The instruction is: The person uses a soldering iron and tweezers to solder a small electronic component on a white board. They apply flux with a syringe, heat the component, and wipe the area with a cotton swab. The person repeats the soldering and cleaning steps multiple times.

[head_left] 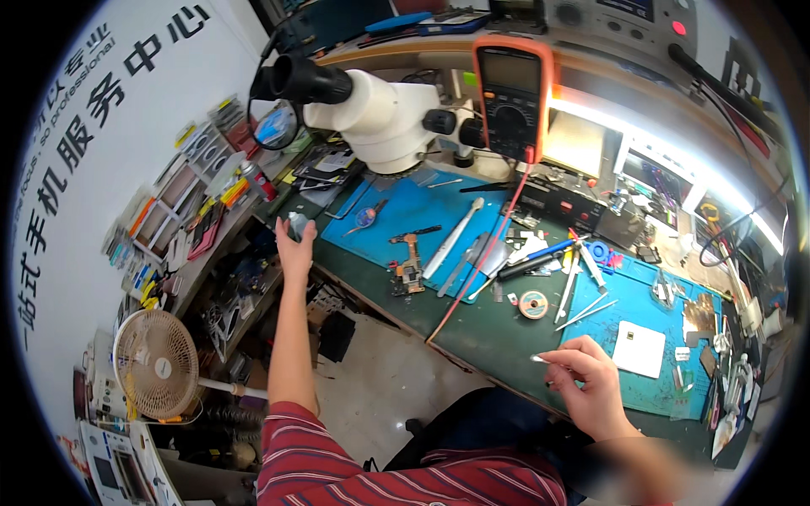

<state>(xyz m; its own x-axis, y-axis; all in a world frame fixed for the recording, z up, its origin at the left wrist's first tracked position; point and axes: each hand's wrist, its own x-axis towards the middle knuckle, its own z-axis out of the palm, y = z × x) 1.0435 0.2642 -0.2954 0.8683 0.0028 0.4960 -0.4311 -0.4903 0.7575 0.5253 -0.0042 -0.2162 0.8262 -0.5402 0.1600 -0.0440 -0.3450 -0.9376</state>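
Note:
My left hand [295, 251] reaches out to the left end of the bench, its fingers apart around a small translucent bottle [297, 223]; whether they touch it is unclear. Over the front edge of the bench my right hand [588, 384] is closed in a pinch. A small pale tip [537, 358] pokes out from its fingertips, and the rest of that thing is hidden. Between the hands, a phone circuit board [410, 263] lies partly on the blue mat [350, 236]. A white-handled brush [453, 239] and a roll of solder wire [533, 304] lie nearby.
A white microscope [380, 118] overhangs the blue mat. An orange multimeter [511, 97] stands behind, its red lead [498, 244] crossing the bench. Tweezers [588, 312] and a white square pad [639, 349] lie at right. A fan [156, 364] stands at lower left.

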